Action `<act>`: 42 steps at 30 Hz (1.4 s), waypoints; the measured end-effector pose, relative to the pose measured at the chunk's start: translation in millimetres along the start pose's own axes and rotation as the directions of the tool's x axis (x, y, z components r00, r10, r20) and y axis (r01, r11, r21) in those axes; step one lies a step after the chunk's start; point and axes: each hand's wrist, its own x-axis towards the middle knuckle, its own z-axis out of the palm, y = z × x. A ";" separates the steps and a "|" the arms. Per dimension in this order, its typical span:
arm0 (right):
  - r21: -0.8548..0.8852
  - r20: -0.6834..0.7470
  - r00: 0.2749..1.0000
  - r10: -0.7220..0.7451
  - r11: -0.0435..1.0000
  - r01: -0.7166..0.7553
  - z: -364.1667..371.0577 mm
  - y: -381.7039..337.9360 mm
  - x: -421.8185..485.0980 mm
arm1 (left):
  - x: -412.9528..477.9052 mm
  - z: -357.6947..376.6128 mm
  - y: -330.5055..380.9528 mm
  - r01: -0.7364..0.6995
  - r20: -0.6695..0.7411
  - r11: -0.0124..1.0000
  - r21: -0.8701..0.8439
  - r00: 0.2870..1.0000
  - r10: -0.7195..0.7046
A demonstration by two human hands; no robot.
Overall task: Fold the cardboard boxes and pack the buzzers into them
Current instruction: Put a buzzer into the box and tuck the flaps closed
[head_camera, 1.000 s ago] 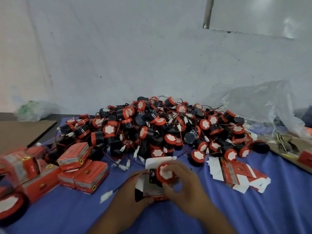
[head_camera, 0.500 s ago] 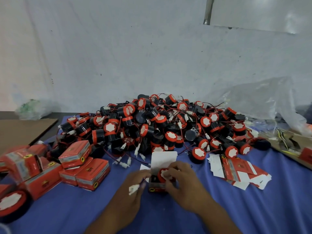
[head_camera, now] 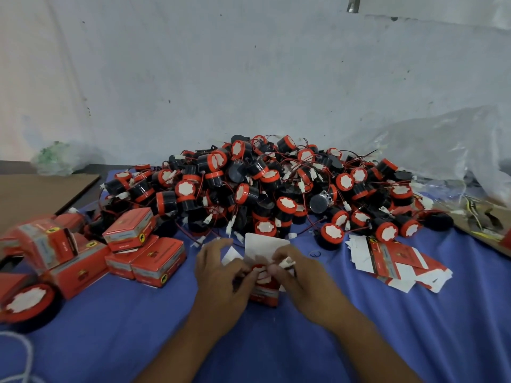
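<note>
Buzzer point(head_camera: 260, 269) now sunk into the open box point(head_camera: 264, 293), flap point(head_camera: 265, 244) up.
Left hand point(head_camera: 221, 275) grips the box's side; right hand point(head_camera: 301, 277) pinches the white connector point(head_camera: 286, 262), both grips narrow.

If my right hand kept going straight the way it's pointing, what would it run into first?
Your right hand would likely meet the open box's raised white flap first, then the buzzer pile; depth is unclear.

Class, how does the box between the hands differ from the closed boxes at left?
The held box is open, white flap raised, a buzzer showing; the stacked boxes are shut. The left hand and right hand work on the held box; the stacked boxes lie untouched. Both are red.
</note>
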 end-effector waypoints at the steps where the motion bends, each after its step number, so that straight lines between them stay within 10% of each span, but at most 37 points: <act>1: -0.003 -0.035 0.999 0.035 0.999 -0.035 1.2 0.4 -0.1 | -1.3 0.6 -1.1 -0.004 0.053 0.999 -0.034 0.999 0.006; 9: -0.147 -0.114 0.993 -0.016 0.989 -0.001 4.2 1.6 2.6 | -3.5 -11.3 6.4 -0.106 0.154 0.979 -0.176 0.979 0.134; 17: -0.140 0.162 0.983 -0.086 0.984 0.109 -3.4 -5.2 -4.2 | 1.1 -4.8 8.3 0.278 0.187 0.914 -0.295 0.955 -0.230; 30: 0.369 -0.054 0.994 0.099 0.927 -0.072 -9.8 -6.6 -4.4 | 2.5 -7.0 8.3 0.557 0.339 0.539 -0.632 0.824 -0.454; 42: -0.060 -0.141 0.983 -0.114 0.993 0.106 1.8 -22.4 0.9 | 1.2 -1.6 12.9 0.464 0.177 0.704 -0.537 0.878 -0.444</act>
